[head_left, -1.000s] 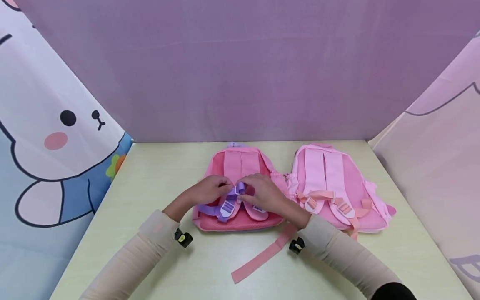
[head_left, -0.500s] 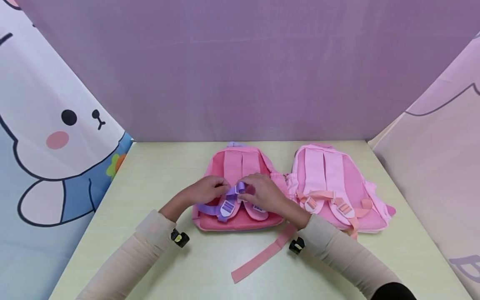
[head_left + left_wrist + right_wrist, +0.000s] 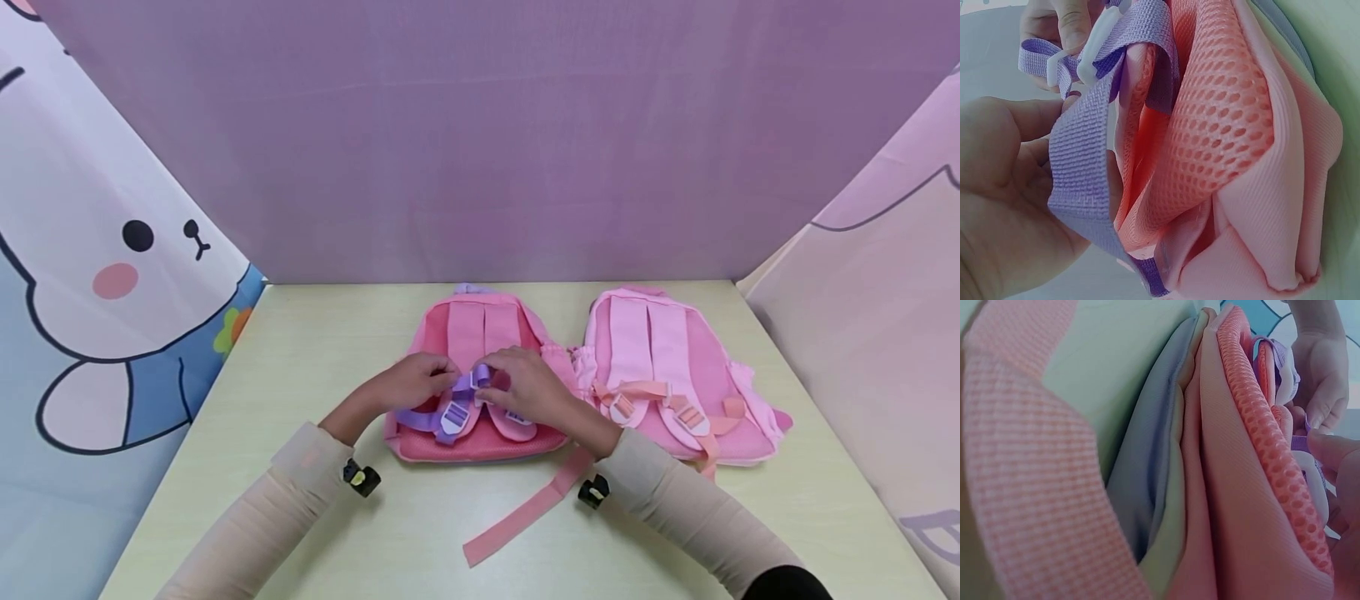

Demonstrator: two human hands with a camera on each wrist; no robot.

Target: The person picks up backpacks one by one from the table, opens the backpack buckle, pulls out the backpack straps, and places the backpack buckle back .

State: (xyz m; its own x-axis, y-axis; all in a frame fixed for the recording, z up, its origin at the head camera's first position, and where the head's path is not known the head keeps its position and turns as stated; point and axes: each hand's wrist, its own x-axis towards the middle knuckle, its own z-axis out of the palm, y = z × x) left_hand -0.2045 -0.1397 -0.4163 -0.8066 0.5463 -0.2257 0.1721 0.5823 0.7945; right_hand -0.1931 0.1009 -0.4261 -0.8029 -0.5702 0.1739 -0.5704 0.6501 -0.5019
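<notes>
A coral-pink backpack [image 3: 480, 450] lies back side up on the table, its shoulder straps facing me. Over its lower half, my left hand [image 3: 416, 382] pinches a purple webbing strap [image 3: 1082, 169] between thumb and fingertips. My right hand [image 3: 528, 385] pinches a looped part of the purple webbing close to a small white slider [image 3: 1057, 70]. A larger white buckle [image 3: 454, 417] sits at the end of the left shoulder strap. In the left wrist view, the purple webbing crosses in front of my left fingers and partly hides them.
A lighter pink backpack [image 3: 708, 375] with orange straps [image 3: 686, 415] lies to the right, touching the first. A loose pink strap [image 3: 517, 525] stretches across the table [image 3: 322, 333] toward me. A purple backdrop [image 3: 525, 142] and printed side cloths surround the table.
My left hand has shifted slightly to the left, away from the small slider. The right hand and both backpacks have stayed in place.
</notes>
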